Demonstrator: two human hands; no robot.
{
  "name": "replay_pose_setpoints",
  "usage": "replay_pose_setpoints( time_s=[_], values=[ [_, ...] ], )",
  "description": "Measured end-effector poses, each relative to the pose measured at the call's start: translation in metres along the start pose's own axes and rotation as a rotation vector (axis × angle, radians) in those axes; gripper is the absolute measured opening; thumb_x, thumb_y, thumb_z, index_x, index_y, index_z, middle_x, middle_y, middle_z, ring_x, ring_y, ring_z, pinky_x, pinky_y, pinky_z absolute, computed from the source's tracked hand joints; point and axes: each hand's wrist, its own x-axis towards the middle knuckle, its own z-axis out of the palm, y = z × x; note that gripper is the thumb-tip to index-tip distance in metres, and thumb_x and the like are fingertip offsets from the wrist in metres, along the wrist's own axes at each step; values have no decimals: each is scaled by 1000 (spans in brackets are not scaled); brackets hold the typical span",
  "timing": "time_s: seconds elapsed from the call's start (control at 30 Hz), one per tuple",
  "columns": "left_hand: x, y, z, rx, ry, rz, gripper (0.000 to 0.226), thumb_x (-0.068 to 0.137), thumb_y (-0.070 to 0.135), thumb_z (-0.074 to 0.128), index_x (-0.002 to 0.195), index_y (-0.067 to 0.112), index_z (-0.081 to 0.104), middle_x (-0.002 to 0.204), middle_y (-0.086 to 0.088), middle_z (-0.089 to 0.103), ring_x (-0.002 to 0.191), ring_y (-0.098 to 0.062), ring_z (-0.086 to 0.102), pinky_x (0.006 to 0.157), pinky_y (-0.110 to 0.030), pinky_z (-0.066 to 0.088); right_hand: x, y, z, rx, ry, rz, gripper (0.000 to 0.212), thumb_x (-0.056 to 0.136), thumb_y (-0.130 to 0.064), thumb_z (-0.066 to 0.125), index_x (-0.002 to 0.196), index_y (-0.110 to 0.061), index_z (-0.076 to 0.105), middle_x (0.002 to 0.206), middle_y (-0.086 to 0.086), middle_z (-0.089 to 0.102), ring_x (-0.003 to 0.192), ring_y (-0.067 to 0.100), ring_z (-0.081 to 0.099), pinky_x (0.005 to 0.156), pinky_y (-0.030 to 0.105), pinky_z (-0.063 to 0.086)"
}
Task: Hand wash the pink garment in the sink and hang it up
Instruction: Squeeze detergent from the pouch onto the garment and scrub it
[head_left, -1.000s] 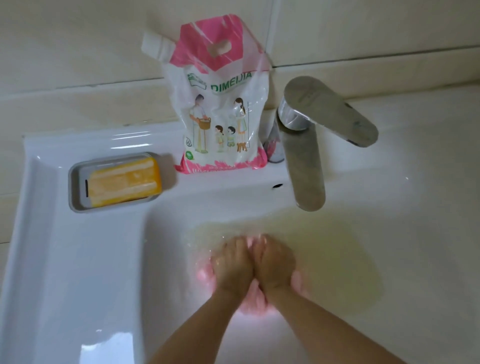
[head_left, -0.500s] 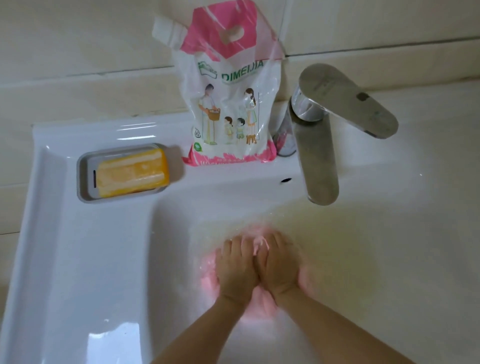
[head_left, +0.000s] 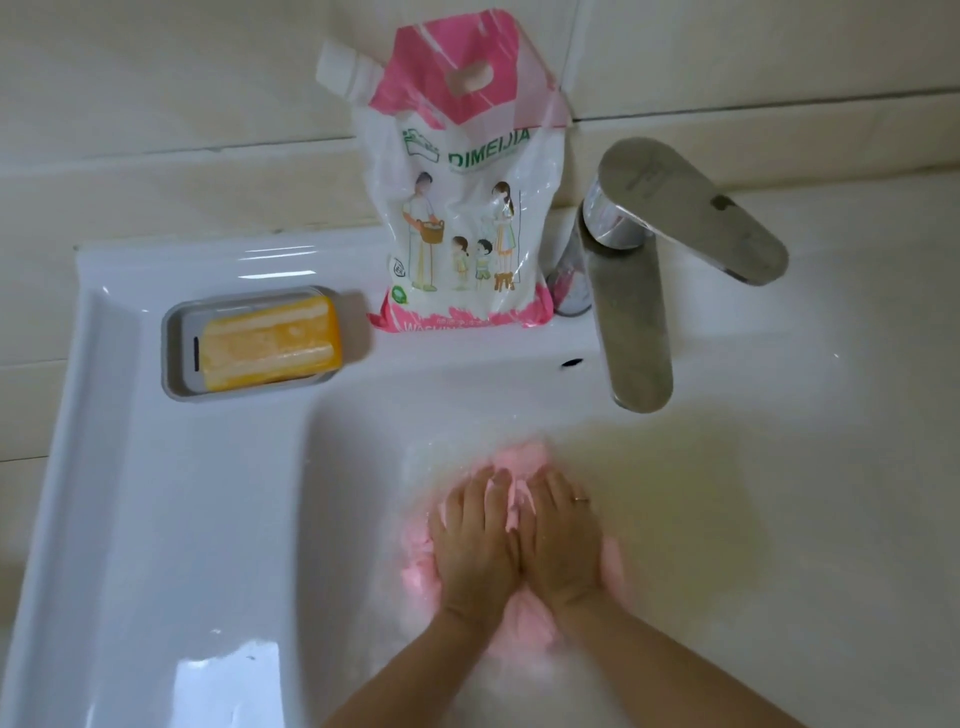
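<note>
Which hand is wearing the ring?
The right hand: a thin ring shows on one finger, while the left hand has bare fingers. Both press the pink garment.

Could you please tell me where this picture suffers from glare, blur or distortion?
Head view: white glare patches sit on the sink ledge. Head view: the garment, left hand and right hand look soft, while the pouch lettering is legible. Head view: the wide lens bows the sink's straight edges.

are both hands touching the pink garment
Touching. The head view shows the left hand and right hand pressing on the pink garment, fabric showing between them.
</note>
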Motion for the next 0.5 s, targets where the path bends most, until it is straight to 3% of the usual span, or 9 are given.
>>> replay_pose_setpoints(
  time_s=[0.07,0.1,0.2,0.27,0.33,0.4,0.5],
  values=[
    [10,-3,2,37,59,28,30,94,30,40,93,14,65,88,-6,67,78,-26,60,69,-35,42,13,-1,5,-50,21,68,32,82,-24,40,77,-11,68,77,9,68,64,26,63,65,32,47],
    [19,-2,0,59,26,11,38,97,32,33,83,15,64,77,-4,64,69,-23,59,61,-32,44,18,-2,4,-27,7,114,33,84,-26,38,74,-12,67,72,7,66,60,26,62,58,29,48],
    [51,11,-14,72,-230,-167,50,95,38,22,68,18,59,56,2,57,49,-17,57,45,-22,41,43,-14,-13,219,-161,434,60,83,-46,18,71,-9,64,64,11,64,55,28,57,52,27,34],
    [61,15,-24,6,-355,-287,47,90,40,19,82,18,60,67,1,62,59,-20,61,55,-27,48,50,-17,-22,294,-206,595,71,82,-53,12,76,-6,65,72,14,65,66,31,59,58,30,34],
    [56,14,-37,-265,-325,-332,34,88,35,32,109,22,55,84,7,64,76,-21,64,68,-33,52,44,-12,-32,502,-152,706,54,92,-51,28,74,-16,64,73,4,66,72,25,62,65,33,43],
    [46,15,-70,-590,-324,-359,51,78,33,45,129,32,41,93,16,58,84,-16,65,73,-30,53,32,-11,-51,783,-150,750,37,96,-45,45,69,-25,61,66,-5,62,65,14,58,66,32,45],
    [31,11,-115,-970,-452,-322,55,68,40,48,121,25,51,105,10,64,100,-12,62,85,-23,50,17,-11,-83,1123,-60,863,31,94,-44,50,78,-22,65,76,2,66,71,20,62,65,32,51]
  ],
)
